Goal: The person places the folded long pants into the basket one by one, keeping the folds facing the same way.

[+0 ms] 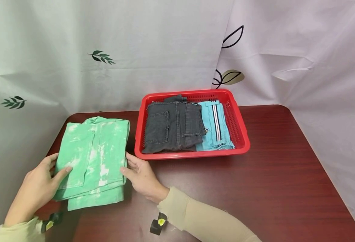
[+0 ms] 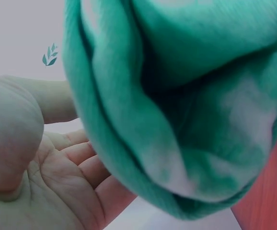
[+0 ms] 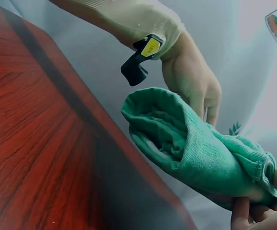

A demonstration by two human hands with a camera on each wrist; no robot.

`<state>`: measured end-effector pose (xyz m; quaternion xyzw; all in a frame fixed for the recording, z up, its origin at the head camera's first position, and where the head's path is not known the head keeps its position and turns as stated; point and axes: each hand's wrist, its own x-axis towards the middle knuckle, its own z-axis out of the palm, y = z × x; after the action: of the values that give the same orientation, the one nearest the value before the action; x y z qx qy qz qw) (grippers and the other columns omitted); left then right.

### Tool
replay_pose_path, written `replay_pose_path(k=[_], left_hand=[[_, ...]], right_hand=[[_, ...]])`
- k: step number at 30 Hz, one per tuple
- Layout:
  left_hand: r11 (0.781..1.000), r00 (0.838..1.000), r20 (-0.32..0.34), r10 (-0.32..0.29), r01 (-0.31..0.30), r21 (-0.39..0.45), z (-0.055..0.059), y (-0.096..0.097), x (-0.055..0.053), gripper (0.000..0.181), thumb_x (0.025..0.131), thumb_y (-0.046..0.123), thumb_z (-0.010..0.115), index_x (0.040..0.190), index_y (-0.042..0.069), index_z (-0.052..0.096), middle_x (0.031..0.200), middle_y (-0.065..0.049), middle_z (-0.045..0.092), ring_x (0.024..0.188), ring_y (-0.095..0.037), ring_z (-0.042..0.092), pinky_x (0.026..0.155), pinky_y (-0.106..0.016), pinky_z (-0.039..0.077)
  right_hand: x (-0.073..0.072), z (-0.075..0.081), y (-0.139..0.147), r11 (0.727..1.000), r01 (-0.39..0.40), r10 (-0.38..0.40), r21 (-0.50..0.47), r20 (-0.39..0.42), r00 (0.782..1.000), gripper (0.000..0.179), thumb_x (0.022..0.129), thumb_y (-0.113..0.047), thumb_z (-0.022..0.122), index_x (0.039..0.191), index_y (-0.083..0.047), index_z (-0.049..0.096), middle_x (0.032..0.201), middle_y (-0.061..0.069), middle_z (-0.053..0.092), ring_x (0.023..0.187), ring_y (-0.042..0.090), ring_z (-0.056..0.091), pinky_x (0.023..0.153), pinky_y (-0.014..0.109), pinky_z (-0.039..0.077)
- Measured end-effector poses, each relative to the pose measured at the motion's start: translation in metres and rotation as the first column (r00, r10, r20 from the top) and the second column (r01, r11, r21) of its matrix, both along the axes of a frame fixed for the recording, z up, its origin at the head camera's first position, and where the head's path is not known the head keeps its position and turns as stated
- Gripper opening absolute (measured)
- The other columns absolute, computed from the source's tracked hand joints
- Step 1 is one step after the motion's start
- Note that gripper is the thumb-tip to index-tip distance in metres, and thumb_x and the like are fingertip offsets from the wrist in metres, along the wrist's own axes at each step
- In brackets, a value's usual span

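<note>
Folded green jeans with white tie-dye patches point(image 1: 110, 141) are held between both hands at the left side of the table. My left hand point(image 1: 41, 183) grips their left edge, thumb on top and fingers beneath. On the opposite edge, my right hand point(image 1: 145, 178) pinches the layers, its thumb near the lower right corner. The right wrist view shows the folded bundle point(image 3: 210, 158) raised off the tabletop, its rolled end facing the camera. Close up in the left wrist view, the curled layers of the cloth point(image 2: 119, 120) hide the left fingertips.
A red plastic basket point(image 1: 192, 155) stands at the back middle of the dark red wooden table point(image 1: 274, 174). Inside it lie folded dark grey jeans point(image 1: 171, 127) beside a light blue garment with a striped band point(image 1: 208, 116). A pale curtain with leaf prints point(image 1: 153, 50) hangs behind.
</note>
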<state>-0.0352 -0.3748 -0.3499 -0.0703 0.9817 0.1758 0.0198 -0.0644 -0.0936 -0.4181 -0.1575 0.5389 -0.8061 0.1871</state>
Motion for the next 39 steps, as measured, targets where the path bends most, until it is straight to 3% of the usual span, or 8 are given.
replay_pose_path(k=[10,17,32,39], left_hand=[[1.000,0.999,-0.037,-0.008,0.008,0.006,0.003,0.005,0.002,0.080,0.103,0.037,0.058,0.150,-0.017,0.022,0.131,-0.047,0.046,0.111,-0.061,0.052,0.082,-0.064,0.041],[1.000,0.999,-0.049,-0.013,0.014,0.019,0.006,0.009,0.001,0.080,0.103,0.037,0.058,0.150,-0.016,0.022,0.133,-0.047,0.044,0.112,-0.062,0.052,0.082,-0.064,0.042],[1.000,0.997,-0.076,-0.016,0.018,0.017,0.011,0.018,0.001,0.079,0.104,0.037,0.056,0.151,-0.015,0.021,0.134,-0.046,0.044,0.112,-0.061,0.052,0.081,-0.065,0.042],[0.999,0.997,-0.079,-0.025,0.027,0.031,0.014,0.023,0.001,0.079,0.104,0.037,0.056,0.153,-0.013,0.020,0.135,-0.046,0.043,0.113,-0.061,0.052,0.081,-0.065,0.042]], right_hand=[[-0.001,0.012,0.006,1.000,0.004,-0.004,0.016,0.004,1.000,0.058,0.100,-0.001,0.058,0.153,0.002,0.035,0.150,0.008,0.048,0.133,0.011,0.049,0.105,0.021,0.042],[-0.004,0.021,0.011,1.000,0.017,-0.017,0.025,-0.012,1.000,0.056,0.101,0.000,0.056,0.152,0.008,0.034,0.152,0.015,0.044,0.137,0.018,0.046,0.107,0.026,0.041],[-0.006,0.036,0.023,0.994,0.030,-0.027,0.103,-0.035,0.999,0.055,0.099,-0.002,0.060,0.150,0.006,0.039,0.148,0.015,0.050,0.132,0.017,0.051,0.106,0.026,0.042],[-0.007,0.044,0.031,0.996,0.017,-0.015,0.092,-0.025,1.000,0.056,0.098,-0.001,0.061,0.151,0.004,0.039,0.146,0.013,0.052,0.130,0.014,0.054,0.103,0.025,0.045]])
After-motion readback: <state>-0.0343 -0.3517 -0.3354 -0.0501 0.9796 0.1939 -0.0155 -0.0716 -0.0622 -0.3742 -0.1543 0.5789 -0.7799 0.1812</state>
